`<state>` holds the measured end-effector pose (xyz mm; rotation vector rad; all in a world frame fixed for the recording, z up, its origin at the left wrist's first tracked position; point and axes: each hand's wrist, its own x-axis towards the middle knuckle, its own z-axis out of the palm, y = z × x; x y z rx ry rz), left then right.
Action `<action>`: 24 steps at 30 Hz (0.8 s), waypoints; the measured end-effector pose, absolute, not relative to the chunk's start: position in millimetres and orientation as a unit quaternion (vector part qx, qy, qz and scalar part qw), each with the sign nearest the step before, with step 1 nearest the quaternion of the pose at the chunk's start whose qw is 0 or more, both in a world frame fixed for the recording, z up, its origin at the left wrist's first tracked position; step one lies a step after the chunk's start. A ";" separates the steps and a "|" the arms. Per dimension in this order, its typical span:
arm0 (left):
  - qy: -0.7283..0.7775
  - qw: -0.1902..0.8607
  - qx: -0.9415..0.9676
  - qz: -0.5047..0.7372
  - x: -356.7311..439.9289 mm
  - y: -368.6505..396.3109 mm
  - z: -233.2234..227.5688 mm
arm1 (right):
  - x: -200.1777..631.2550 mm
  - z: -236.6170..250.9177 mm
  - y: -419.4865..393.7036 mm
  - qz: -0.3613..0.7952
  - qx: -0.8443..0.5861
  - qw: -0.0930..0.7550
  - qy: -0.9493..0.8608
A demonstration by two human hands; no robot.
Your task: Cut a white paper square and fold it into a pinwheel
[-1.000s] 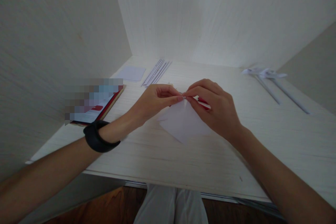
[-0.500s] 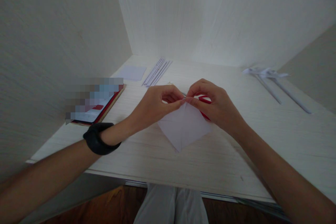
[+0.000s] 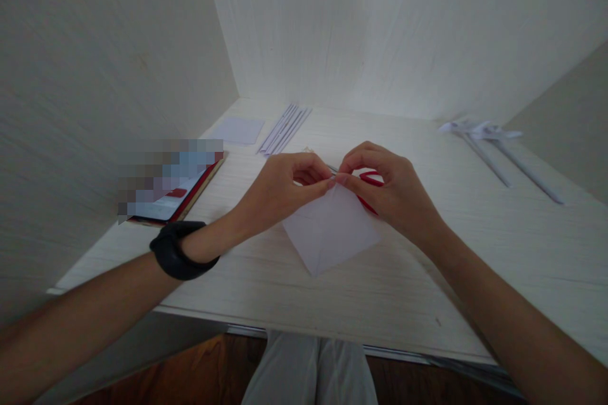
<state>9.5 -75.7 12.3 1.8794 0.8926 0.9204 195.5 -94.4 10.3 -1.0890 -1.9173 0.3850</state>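
As both hands (image 3: 332,186) pinch paper (image 3: 330,234) corner (fingertips touching), scissors (image 3: 368,190) lie behind.

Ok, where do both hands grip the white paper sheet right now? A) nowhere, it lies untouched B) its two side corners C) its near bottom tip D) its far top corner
D: the left hand and right hand pinch together at the far top corner of the white paper sheet; its near tip points free over the pale wooden table.
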 end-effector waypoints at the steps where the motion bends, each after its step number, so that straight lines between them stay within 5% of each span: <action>1: 0.358 0.418 0.750 0.367 9.5 -75.8 12.3 | 195.5 10.1 -94.2 0.156 -0.437 0.437 -0.770; 18: 0.373 0.428 0.741 0.357 10.2 -76.0 11.4 | 193.0 7.9 -94.0 0.129 -0.430 0.435 -0.781; 24: 0.342 0.518 0.689 0.374 9.3 -69.8 6.1 | 194.1 6.6 -91.0 0.187 -0.428 0.464 -0.753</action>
